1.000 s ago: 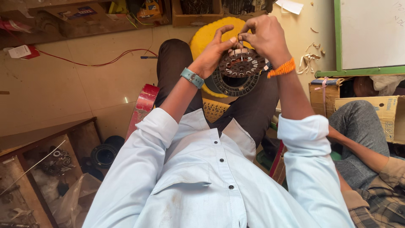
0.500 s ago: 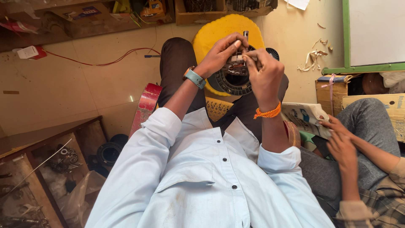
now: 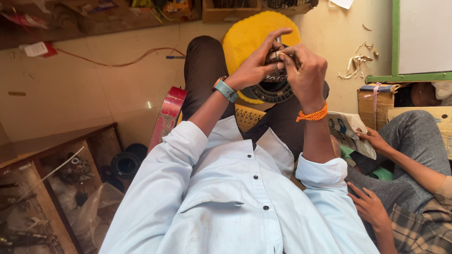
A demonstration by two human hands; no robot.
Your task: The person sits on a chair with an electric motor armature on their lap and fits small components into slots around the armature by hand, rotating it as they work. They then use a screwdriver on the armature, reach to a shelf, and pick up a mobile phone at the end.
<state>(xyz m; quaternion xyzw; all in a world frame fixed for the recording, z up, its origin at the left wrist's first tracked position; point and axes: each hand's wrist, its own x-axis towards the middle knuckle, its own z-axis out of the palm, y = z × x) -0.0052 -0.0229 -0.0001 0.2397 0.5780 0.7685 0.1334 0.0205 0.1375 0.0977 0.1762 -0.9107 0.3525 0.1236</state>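
Here both hands meet over the lap, above a dark round motor winding (image 3: pixel 272 90) that rests on the knees against a yellow round stool (image 3: pixel 249 35). The left hand (image 3: pixel 254 68) curls around the winding's upper edge, fingers closed on it. The right hand (image 3: pixel 303 70) pinches shut on a small metal part (image 3: pixel 274 55) at the top of the winding; what the part is cannot be made out. To the left lies bare tiled floor (image 3: pixel 84 94), bounded lower down by a wooden crate (image 3: pixel 56 188) of parts. On the right, room is tight: another person's hand (image 3: pixel 374 138) holds a paper booklet (image 3: pixel 351 131) just beside the right forearm.
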